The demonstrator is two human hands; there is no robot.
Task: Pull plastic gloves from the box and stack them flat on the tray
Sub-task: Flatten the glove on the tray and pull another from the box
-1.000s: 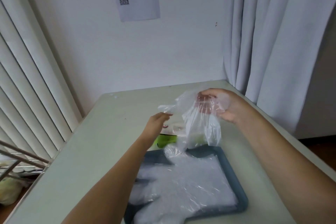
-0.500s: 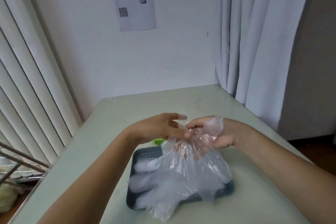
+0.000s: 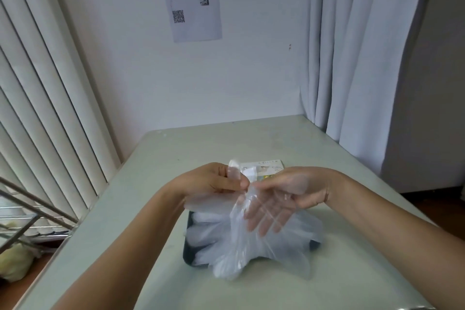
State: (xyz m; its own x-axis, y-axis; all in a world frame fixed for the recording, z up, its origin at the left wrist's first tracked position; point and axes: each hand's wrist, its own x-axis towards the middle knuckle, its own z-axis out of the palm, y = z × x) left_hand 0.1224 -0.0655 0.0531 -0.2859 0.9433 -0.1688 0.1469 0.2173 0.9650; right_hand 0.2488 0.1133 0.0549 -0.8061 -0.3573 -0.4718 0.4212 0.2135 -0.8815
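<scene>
Nearest us, the thin, crinkled clear plastic glove (image 3: 236, 239) hung down over the dark blue-grey rectangular tray (image 3: 187, 251), and its loose finger ends seemed to spill past the tray's near rim onto the pale green table (image 3: 163, 163). That was where we judged the trouble lay. The film was light and clingy, so if it were let go bunched as it was, it could land creased or half off the tray. It could also drag the heap of white translucent gloves (image 3: 206, 224) already lying there out of line. Just above the tray, our left hand (image 3: 214, 181) pinched the glove's top edge between thumb and curled fingers, with a small tab of film standing up from the grip. Our right hand (image 3: 289, 196) was close beside it, its fingers (image 3: 266, 219) straight, a little spread and pointing down toward the tray, touching the film. They showed through the plastic, but we could not tell whether they were inside the glove or only behind it. Just beyond the hands lay the flat white-and-green cardboard glove box (image 3: 266, 170), partly hidden by them. Farther off a printed white paper sheet (image 3: 193, 0) hung on the wall, between slatted white vertical blinds (image 3: 37, 83) and a white curtain (image 3: 352, 58).
</scene>
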